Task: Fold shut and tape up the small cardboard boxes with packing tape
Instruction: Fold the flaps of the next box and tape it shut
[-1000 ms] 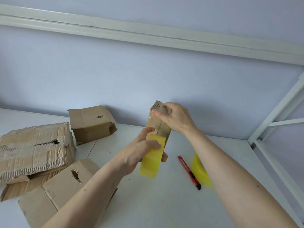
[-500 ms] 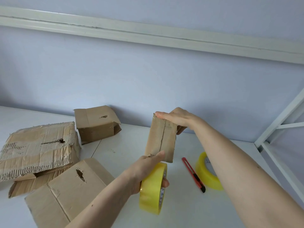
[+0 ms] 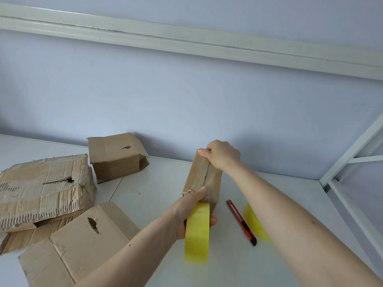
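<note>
A white table [image 3: 238,266] stands against a pale blue wall [image 3: 186,100]. On the left side of the table lie three more boxes. A torn box [image 3: 41,187] with a rip in its top sits at the far left, on top of a flat bit of cardboard. A box with a hole [image 3: 78,245] lies in front of it, close to the left arm. An open box [image 3: 116,156] sits farther back by the wall, with its flap loose on the right side. To the right of the hands lies a red knife [image 3: 241,222] with a black tip. Just past the knife is a second yellow roll [image 3: 253,222], partly hidden behind the right arm. A white frame [image 3: 352,154] stands at the right edge. The small box [image 3: 202,179] is in the middle of the table, between the two hands, with its closed flaps facing up. The right hand [image 3: 222,156] grips the far end of the small box, with fingers curled over the top edge. The left hand [image 3: 192,212] holds the yellow tape roll [image 3: 196,235] and its thumb presses on the near end of the small box. The tape roll stands on edge right at the near end of the small box and hides the box's lower front corner. I cannot tell if any tape is on the box.
</note>
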Tool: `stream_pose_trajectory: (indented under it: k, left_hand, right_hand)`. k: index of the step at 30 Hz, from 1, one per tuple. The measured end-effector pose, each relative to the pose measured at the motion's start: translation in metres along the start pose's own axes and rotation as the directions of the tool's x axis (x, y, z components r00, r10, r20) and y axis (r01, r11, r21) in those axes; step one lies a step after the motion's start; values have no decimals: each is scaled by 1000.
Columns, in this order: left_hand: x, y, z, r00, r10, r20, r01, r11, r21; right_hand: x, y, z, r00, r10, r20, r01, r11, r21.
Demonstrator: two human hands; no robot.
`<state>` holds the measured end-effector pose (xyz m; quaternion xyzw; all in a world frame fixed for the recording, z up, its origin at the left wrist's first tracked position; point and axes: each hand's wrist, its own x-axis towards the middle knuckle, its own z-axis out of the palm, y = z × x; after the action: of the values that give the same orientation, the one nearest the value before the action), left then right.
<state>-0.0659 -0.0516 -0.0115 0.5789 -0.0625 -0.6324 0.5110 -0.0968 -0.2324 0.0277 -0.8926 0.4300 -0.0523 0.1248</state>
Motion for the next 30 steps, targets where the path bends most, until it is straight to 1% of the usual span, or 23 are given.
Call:
stream_pose_trajectory:
  k: [1, 4, 6, 9, 13, 17, 19, 21, 22, 24, 25, 26, 27, 30]
  left_hand:
    - [0, 1, 1, 1000, -2, -2, 2, 1000, -7]
    - [0, 1, 2, 1000, 5, 7, -4, 1000, -11]
    - [-3, 2, 1, 1000, 9, 13, -9, 1000, -9]
    - [-6, 5, 0, 1000, 6, 14, -7, 1000, 16]
    - [-11, 0, -4, 1000, 23, 8, -23, 998, 51]
    - [-17, -5, -10, 992, 102, -70, -96, 992, 87]
    - [-20, -6, -9, 984, 148, -95, -141, 987, 73]
    - [-20, -8, -6, 977, 186, -102, -181, 982, 56]
    - [-20, -9, -4, 974, 203, -99, -198, 979, 56]
    - [-20, -10, -3, 969, 229, -90, -225, 973, 49]
    - [-21, -10, -2, 968, 235, -85, -232, 972, 42]
    - [-23, -10, 0, 968, 237, -86, -234, 971, 38]
    - [-26, -9, 1, 967, 238, -91, -235, 971, 39]
    - [-33, -6, 3, 964, 245, -103, -243, 970, 32]
  right_hand:
    - [-4, -6, 9, 1000, 4, -20, -5, 1000, -15]
    - [-17, -21, 32, 998, 65, -24, -64, 998, 26]
    - [-18, -20, 41, 994, 98, -41, -98, 995, -15]
    - [-11, -11, 44, 988, 157, -6, -157, 987, -21]
    - [-5, -10, 47, 988, 153, 12, -152, 986, -66]
    - [-4, -10, 48, 989, 147, 16, -145, 985, -94]
    - [-3, -9, 49, 990, 143, 0, -143, 986, -90]
    - [-4, -9, 50, 992, 96, -83, -101, 993, -55]
    - [-5, -9, 49, 985, 42, -167, -46, 999, -21]
    - [-12, -7, 49, 934, -81, -347, 101, 994, 41]
    - [-17, -6, 46, 914, -120, -388, 155, 986, 62]
    - [-23, -5, 42, 909, -150, -390, 195, 978, 77]
    - [-30, -3, 38, 918, -173, -356, 216, 973, 83]
    - [-55, 4, 31, 966, -215, -146, 235, 962, 139]
